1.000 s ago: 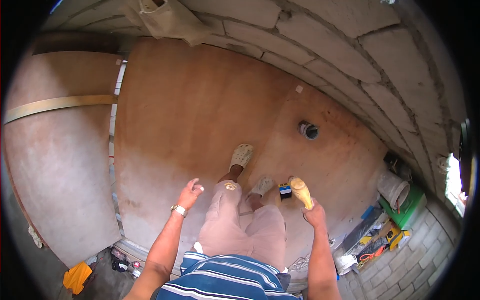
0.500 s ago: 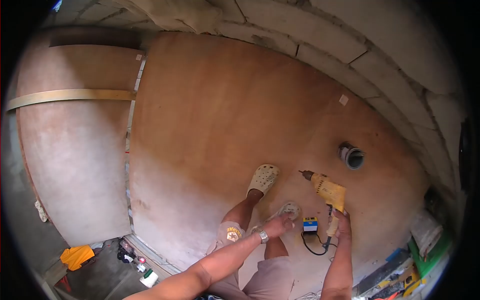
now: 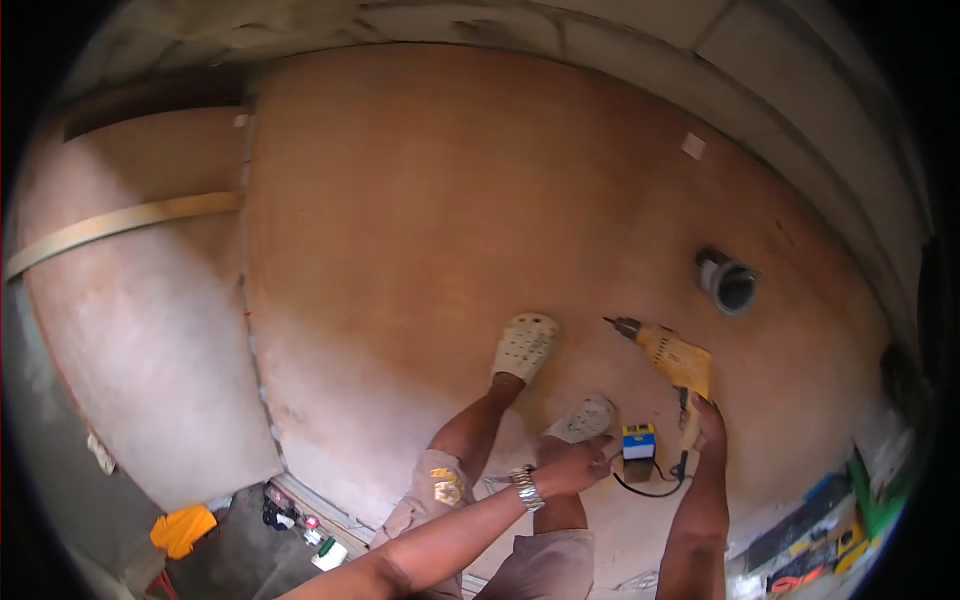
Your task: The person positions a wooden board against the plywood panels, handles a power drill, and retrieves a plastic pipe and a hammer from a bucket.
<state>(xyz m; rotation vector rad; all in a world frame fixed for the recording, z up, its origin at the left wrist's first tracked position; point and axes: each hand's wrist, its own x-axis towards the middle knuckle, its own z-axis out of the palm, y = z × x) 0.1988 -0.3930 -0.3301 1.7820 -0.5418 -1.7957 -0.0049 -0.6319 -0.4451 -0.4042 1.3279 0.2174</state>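
My right hand is wrapped round the handle of a yellow power drill, whose dark chuck and bit point left over the plywood. A black cord hangs in a loop from the base of the drill handle towards my left hand. That hand has its fingers drawn together at the cord's left end, in front of my shin; what lies between the fingers is too small to make out. Just right of it, a small blue and yellow box sits on the plywood.
A grey pipe stub stands up from the plywood sheet. Left is another sheet with a wooden strip. Tools and a green container lie at lower right, an orange cloth at lower left. Block wall behind.
My left hand has crossed from the left to beside the box and closed near the cord. The drill has turned from end-on to side-on in my right hand. The view has shifted.
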